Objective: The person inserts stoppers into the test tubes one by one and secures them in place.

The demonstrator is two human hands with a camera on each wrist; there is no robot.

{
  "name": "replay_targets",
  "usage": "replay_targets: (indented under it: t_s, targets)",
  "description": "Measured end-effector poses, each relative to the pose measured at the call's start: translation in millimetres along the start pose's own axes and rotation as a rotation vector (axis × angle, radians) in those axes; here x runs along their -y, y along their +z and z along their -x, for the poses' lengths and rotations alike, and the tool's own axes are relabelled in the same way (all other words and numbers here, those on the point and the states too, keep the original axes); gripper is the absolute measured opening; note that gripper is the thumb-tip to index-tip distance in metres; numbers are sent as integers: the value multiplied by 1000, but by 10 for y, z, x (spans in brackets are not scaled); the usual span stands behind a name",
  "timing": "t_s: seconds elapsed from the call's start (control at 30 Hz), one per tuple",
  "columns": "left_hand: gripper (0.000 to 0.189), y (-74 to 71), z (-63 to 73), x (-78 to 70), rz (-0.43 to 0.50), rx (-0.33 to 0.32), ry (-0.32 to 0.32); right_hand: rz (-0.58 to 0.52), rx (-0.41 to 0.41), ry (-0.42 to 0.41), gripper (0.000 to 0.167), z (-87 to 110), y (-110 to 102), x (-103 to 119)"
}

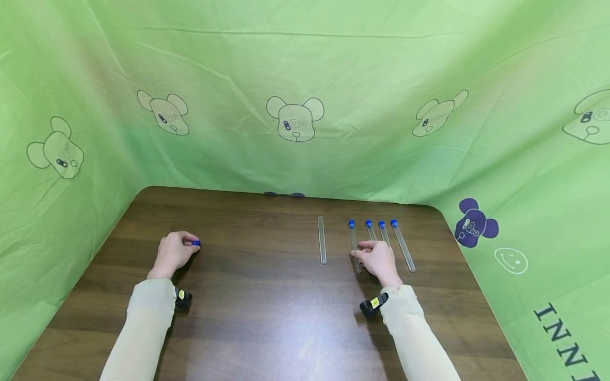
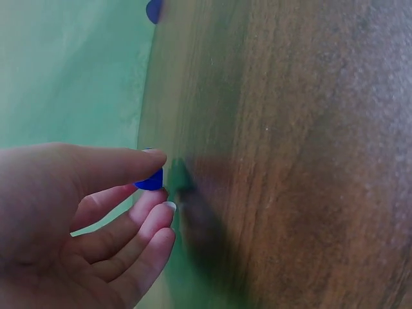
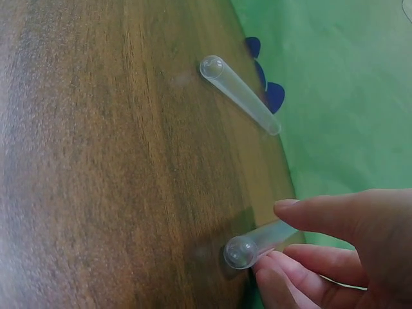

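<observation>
My left hand (image 1: 173, 253) is low over the left part of the table, pinching a small blue cap (image 2: 151, 180) between thumb and forefinger. The other fingers are loosely bent below it. On the right side, my right hand (image 1: 378, 260) has its thumb and fingers on either side of a clear test tube with a blue cap (image 1: 351, 224). That tube's rounded end (image 3: 241, 252) shows close over the wood in the right wrist view. To its left lies an uncapped clear test tube (image 1: 322, 241). Several blue-capped tubes (image 1: 404, 247) lie to its right, partly hidden by the hand.
A brown wooden table (image 1: 257, 301) carries everything. Green cloth (image 1: 295, 63) with printed bear heads hangs behind it and along both sides. Each wrist wears a small black camera (image 1: 183, 300).
</observation>
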State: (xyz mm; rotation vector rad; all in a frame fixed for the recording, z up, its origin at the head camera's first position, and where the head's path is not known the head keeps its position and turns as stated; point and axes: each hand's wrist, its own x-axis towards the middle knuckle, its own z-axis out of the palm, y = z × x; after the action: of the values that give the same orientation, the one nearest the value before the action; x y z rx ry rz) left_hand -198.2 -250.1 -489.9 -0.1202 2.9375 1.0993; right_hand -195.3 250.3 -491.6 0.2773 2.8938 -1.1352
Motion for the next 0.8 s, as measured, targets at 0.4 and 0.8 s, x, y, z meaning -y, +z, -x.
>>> replay_targets:
  t_s: [0.4,0.8]
  targets:
    - [23,29,11,-29,29,-10,-13,39,-45,-21,48,7,-35,-8]
    - [21,69,16,-46,32,-7,0,38,-84,-30,49,-5,-46,15]
